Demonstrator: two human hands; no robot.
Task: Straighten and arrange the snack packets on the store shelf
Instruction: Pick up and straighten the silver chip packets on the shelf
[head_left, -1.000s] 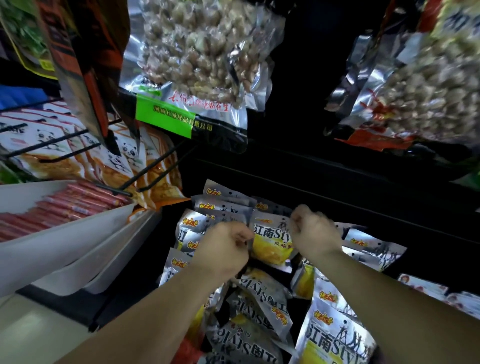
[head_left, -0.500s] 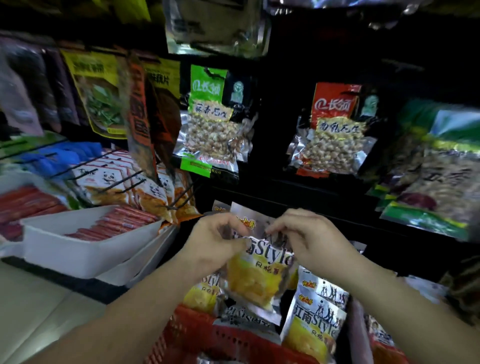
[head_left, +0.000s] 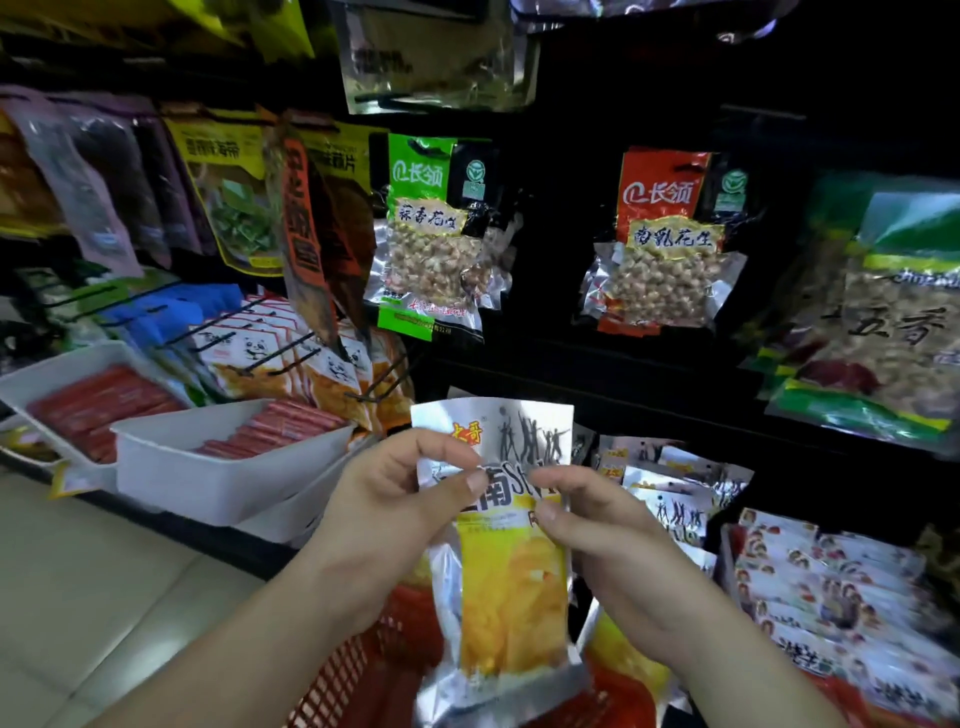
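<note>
A silver and yellow snack packet (head_left: 506, 587) hangs upright in front of me, held by both hands. My left hand (head_left: 395, 499) pinches its upper left edge between thumb and fingers. My right hand (head_left: 597, 525) pinches its upper right side. More packets of the same kind (head_left: 670, 493) lie in a loose pile on the dark shelf behind, to the right of the held one. Under my hands sits a red plastic basket (head_left: 358, 675) with another such packet partly showing.
Peanut bags hang on pegs above: a green one (head_left: 431, 244) and a red one (head_left: 660, 244). White trays of red sausages (head_left: 218, 467) stand at the left. Panda packets (head_left: 291, 364) hang on hooks. Small printed packets (head_left: 831, 587) fill the lower right shelf.
Both hands lifted one packet off the shelf pile and raised it toward me. My view rose from the low shelf to the hanging bags.
</note>
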